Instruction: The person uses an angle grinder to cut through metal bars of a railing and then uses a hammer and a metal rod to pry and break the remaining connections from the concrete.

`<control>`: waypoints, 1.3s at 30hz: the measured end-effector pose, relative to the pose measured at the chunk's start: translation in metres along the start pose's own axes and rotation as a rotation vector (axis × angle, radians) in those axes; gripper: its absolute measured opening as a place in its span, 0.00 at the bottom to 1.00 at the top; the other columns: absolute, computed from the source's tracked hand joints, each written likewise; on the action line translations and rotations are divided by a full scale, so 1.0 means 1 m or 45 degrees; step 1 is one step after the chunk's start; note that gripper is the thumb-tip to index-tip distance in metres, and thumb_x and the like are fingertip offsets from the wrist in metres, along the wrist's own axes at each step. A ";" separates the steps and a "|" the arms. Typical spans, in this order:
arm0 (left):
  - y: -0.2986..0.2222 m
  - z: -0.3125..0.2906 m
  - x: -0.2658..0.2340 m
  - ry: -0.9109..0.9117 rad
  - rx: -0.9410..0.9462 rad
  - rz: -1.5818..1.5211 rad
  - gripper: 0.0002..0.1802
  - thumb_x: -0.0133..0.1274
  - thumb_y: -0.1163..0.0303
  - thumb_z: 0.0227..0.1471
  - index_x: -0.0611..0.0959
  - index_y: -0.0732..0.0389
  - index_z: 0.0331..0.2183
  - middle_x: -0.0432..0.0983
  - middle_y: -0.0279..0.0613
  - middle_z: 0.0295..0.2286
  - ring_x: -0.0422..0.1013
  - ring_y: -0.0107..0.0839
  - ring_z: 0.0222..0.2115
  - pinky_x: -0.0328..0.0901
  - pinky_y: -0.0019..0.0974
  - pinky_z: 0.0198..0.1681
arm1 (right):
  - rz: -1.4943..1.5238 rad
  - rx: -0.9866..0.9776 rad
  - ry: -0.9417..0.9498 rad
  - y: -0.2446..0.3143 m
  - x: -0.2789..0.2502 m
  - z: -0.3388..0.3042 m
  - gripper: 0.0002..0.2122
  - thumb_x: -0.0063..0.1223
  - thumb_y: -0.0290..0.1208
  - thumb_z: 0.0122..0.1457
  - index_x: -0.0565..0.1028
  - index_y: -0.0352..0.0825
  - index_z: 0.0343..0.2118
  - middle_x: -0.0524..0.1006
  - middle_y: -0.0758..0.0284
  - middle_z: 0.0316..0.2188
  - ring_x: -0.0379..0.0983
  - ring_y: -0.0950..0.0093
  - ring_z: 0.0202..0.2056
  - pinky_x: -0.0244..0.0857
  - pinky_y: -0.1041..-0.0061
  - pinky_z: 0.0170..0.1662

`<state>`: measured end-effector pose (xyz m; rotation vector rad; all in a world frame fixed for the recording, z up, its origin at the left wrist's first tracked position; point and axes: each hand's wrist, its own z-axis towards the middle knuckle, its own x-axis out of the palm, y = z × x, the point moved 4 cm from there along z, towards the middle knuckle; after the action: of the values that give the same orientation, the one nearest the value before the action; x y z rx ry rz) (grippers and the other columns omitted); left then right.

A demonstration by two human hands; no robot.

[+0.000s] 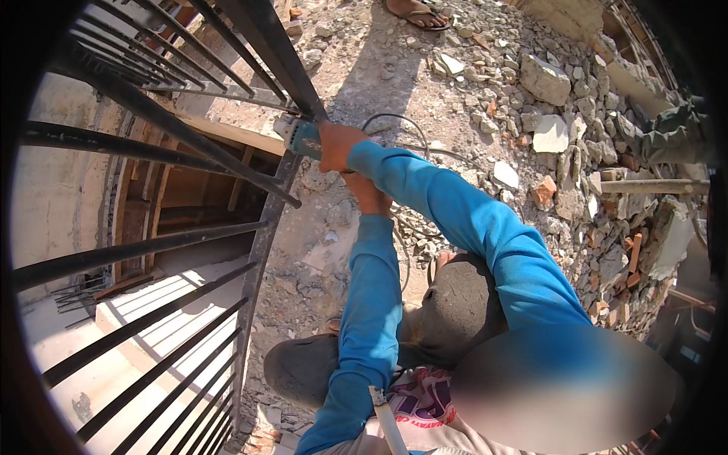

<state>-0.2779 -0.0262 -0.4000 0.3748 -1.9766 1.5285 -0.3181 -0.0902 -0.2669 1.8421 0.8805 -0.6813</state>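
My right hand (340,145) is closed around the teal body of an angle grinder (307,141). Its grey head touches or nearly touches the black metal railing (255,292), near the foot of a thick post (282,53); the disc cannot be made out. Just below, my left hand (367,194) is closed at the rear of the same tool, its fingers partly hidden by the right hand. A black cord (406,117) trails over the rubble behind. One round bar (250,176) of the railing ends just past the frame edge.
Broken concrete and brick rubble (550,80) covers the ground to the right. Beyond the bars is a drop to a lower level with a pale ledge (163,303). Another person's sandalled foot (419,14) is at the top; another's dark trouser leg (675,135) is at right. My knees (462,299) are bent.
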 end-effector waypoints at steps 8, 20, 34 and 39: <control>0.006 -0.002 0.010 -0.042 -0.148 -0.328 0.19 0.42 0.61 0.61 0.63 0.53 0.52 0.70 0.43 0.45 0.70 0.36 0.43 0.67 0.40 0.47 | 0.002 0.010 -0.025 -0.006 -0.005 -0.004 0.31 0.63 0.36 0.39 0.65 0.25 0.46 0.77 0.52 0.36 0.76 0.58 0.40 0.71 0.64 0.42; 0.022 0.014 -0.026 0.031 -0.045 -0.121 0.18 0.43 0.61 0.61 0.63 0.53 0.51 0.69 0.40 0.44 0.69 0.33 0.43 0.66 0.38 0.46 | -0.004 -0.031 -0.031 0.008 -0.006 -0.003 0.30 0.62 0.35 0.39 0.66 0.24 0.46 0.77 0.51 0.35 0.76 0.57 0.38 0.71 0.64 0.41; -0.007 0.010 -0.018 -0.026 -0.069 -0.283 0.19 0.43 0.63 0.61 0.62 0.50 0.52 0.68 0.42 0.46 0.68 0.34 0.45 0.66 0.40 0.48 | -0.001 -0.042 -0.007 0.024 -0.003 0.000 0.30 0.63 0.35 0.39 0.66 0.25 0.45 0.77 0.51 0.37 0.76 0.58 0.40 0.71 0.65 0.43; -0.020 -0.019 0.035 -0.055 -0.092 -0.102 0.18 0.42 0.62 0.61 0.62 0.50 0.52 0.67 0.42 0.48 0.68 0.35 0.46 0.65 0.40 0.49 | -0.009 0.016 -0.015 -0.004 -0.007 -0.004 0.30 0.63 0.36 0.38 0.67 0.25 0.45 0.77 0.52 0.37 0.76 0.57 0.40 0.71 0.65 0.43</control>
<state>-0.2884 -0.0091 -0.3595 0.4552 -2.0191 1.4065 -0.3253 -0.0869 -0.2625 1.8453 0.8775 -0.7030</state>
